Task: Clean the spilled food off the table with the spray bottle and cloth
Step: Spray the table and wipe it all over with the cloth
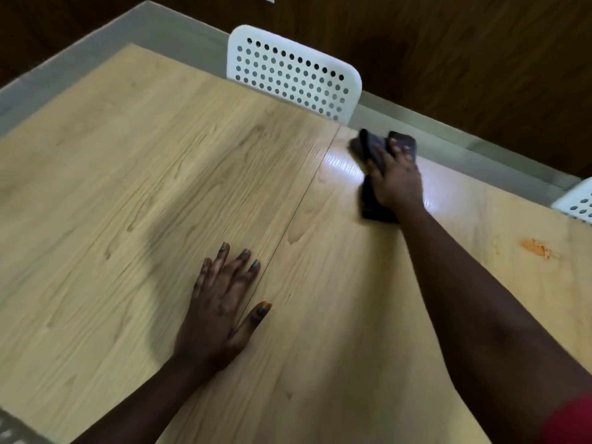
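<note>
Right hand (395,181) presses the dark folded cloth (373,149) near the pale wooden table (128,155) far edge, left hand (221,302) flat, risking missing the orange food smear (538,247).

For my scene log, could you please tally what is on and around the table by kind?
White perforated chairs: 2, one at the far edge, one partly in view at right
Dark cloth: 1, under the right hand
Orange food spill: 1
Spray bottle: 0 in view
Total: 4
</note>
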